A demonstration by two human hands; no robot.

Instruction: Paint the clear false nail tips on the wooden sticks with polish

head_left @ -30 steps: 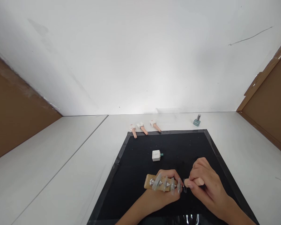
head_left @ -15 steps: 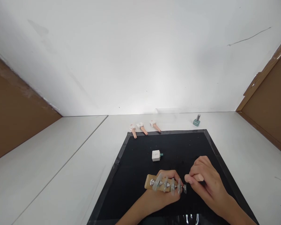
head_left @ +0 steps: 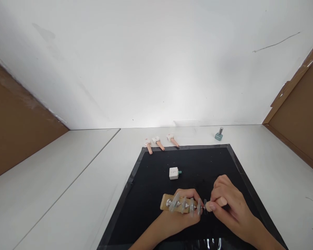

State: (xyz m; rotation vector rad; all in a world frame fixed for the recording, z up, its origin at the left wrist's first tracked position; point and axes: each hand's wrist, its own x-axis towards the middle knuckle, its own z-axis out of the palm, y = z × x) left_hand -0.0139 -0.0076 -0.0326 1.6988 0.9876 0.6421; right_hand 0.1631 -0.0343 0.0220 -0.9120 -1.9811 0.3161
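My left hand (head_left: 173, 222) is wrapped round a wooden nail-tip stand (head_left: 164, 201). A row of clear false nails (head_left: 174, 202) stands on metal posts along its top. In my right hand (head_left: 231, 205), pinched between the fingers, is a pinkish-beige nail polish brush cap (head_left: 221, 201). Its near end is at the rightmost false nail (head_left: 205, 205); the bristles are too small to make out, so I cannot tell whether they touch. Farther back on the mat, an uncapped white polish bottle (head_left: 173, 173) lies on its side, its greenish neck pointing right.
Three white bottles with pinkish caps lie by the far edge of the black mat (head_left: 151, 180), among them a left one (head_left: 149, 146). A teal polish bottle (head_left: 218, 136) stands at the back right. Brown cardboard panels (head_left: 299, 114) flank the white table (head_left: 75, 194).
My right hand has moved slightly left, bringing the brush cap up to the rightmost false nail. My left hand and the stand have barely shifted.
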